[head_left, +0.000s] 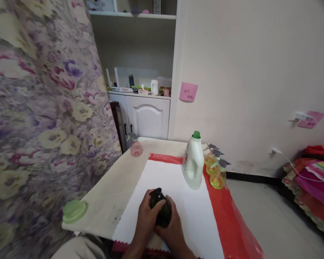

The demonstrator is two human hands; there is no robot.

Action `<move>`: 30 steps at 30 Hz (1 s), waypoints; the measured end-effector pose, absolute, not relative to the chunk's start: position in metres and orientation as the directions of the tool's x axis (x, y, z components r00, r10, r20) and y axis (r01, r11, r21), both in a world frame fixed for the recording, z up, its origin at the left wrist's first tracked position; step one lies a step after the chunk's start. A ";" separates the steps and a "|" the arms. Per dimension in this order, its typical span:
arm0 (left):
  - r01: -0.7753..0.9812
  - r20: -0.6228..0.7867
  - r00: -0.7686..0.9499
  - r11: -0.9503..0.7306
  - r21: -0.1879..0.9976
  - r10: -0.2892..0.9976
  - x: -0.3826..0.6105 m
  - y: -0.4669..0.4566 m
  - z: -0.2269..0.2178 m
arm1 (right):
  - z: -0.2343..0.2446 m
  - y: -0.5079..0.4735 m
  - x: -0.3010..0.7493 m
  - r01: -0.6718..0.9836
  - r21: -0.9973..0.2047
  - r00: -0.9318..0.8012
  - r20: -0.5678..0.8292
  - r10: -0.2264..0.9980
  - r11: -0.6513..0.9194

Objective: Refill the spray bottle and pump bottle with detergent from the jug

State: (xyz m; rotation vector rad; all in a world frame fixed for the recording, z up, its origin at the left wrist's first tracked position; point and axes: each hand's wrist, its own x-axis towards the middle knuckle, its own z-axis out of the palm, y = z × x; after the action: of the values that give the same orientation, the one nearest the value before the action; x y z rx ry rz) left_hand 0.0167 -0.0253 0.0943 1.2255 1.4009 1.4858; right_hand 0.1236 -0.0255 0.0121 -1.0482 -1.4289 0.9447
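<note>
L hand & R hand both grip dark spray btl between them, over white sheet nr front of table. Pale jug w/ green top stands beyond, twd sheet's R edge; yellow spray btls just R of it.

At bottom centre, the left hand and right hand hide the sides of a dark, rounded spray bottle. Right of centre, clear round spray bottles holding yellow liquid partly hide one another. The left edge crops the purple-flowered fabric curtain.
</note>
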 end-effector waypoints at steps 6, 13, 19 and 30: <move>0.076 0.157 -0.096 -0.150 0.986 0.983 0.010 -0.027 0.097 | 0.005 -0.024 0.124 0.126 -0.944 -0.027 0.305 0.952 0.306; 0.109 0.169 -0.206 -0.149 0.983 0.964 0.012 -0.027 0.091 | 0.016 -0.028 0.124 0.126 -0.956 -0.036 0.262 0.964 0.265; 0.131 0.179 -0.091 -0.166 0.977 0.980 0.012 -0.028 0.095 | 0.018 -0.028 0.124 0.092 -0.953 -0.056 0.286 0.957 0.290; 0.107 0.160 -0.189 -0.142 0.984 0.969 0.012 -0.026 0.097 | 0.012 -0.027 0.124 0.134 -0.957 -0.047 0.253 0.966 0.257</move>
State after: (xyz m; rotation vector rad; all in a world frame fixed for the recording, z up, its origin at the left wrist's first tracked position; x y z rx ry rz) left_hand 0.0121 -0.0264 0.0970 1.2927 1.3512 1.4265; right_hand 0.1241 -0.0270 0.0125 -1.0983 -1.4431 0.9670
